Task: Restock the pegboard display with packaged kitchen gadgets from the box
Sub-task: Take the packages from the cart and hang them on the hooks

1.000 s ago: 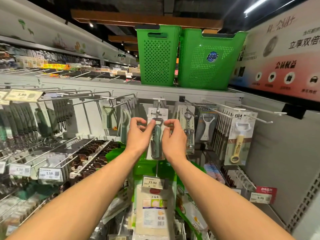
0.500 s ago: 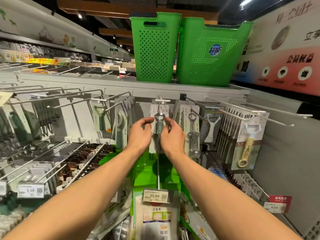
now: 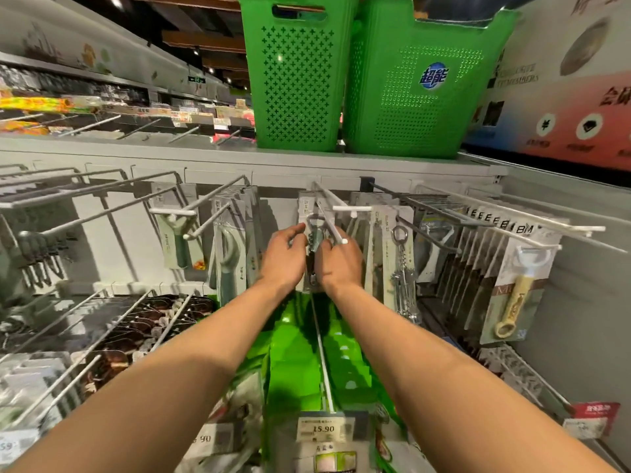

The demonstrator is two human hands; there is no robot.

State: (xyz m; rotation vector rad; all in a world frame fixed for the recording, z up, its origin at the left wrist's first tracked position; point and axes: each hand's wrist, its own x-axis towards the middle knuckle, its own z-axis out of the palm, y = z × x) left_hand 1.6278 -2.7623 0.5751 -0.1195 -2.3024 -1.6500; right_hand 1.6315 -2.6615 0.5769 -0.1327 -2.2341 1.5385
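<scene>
The left forearm and the right forearm are bare from wrist to the lower edge of the view. The left hand and the right hand are bare too; blur hides finer detail.

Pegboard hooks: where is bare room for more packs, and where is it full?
Free: the top-left hooks, bare along their rods; the rod ahead of the green-handled packs; the shelf left of the baskets. Crowded: the yellow peelers fill their hook to the tip, and the left hand and right hand hold a pack on the centre hook.
</scene>
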